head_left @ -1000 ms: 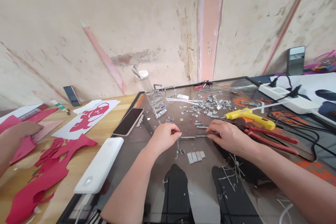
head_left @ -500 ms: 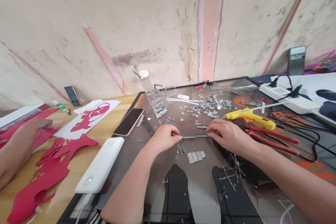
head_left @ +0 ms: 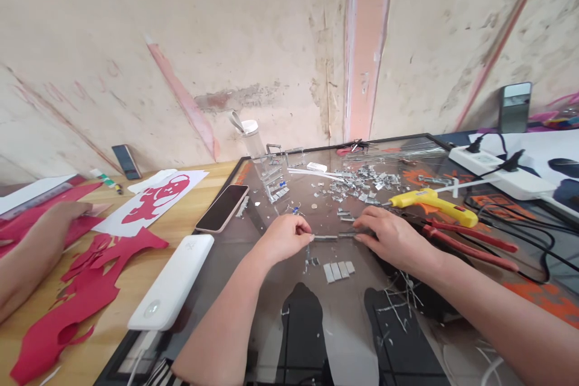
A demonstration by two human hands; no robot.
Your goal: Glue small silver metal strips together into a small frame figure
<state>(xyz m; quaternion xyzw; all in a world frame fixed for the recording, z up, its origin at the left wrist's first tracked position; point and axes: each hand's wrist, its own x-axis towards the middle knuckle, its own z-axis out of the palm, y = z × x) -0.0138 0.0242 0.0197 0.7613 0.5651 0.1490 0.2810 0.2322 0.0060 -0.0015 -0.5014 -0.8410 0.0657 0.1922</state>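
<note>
My left hand pinches the left end of a thin grey metal strip just above or on the dark glass tabletop. Opposite it, my right hand has its fingers closed on a second short grey strip, whose right end they hide. The two strips lie nearly in line, their inner ends close together; I cannot tell whether they touch. Nearer to me lies a row of several flat grey pieces. A pair of red-handled pliers rests beside my right wrist.
Behind my hands spreads a pile of metal scraps. A yellow glue gun, a white power strip and black cables stand right. A phone, power bank and clear bottle are left. Another person's hand touches red paper.
My hands hold almost the same place, with the right one shifting slightly left relative to the strips. The other person's hand has moved right over the red paper. The view has turned slightly.
</note>
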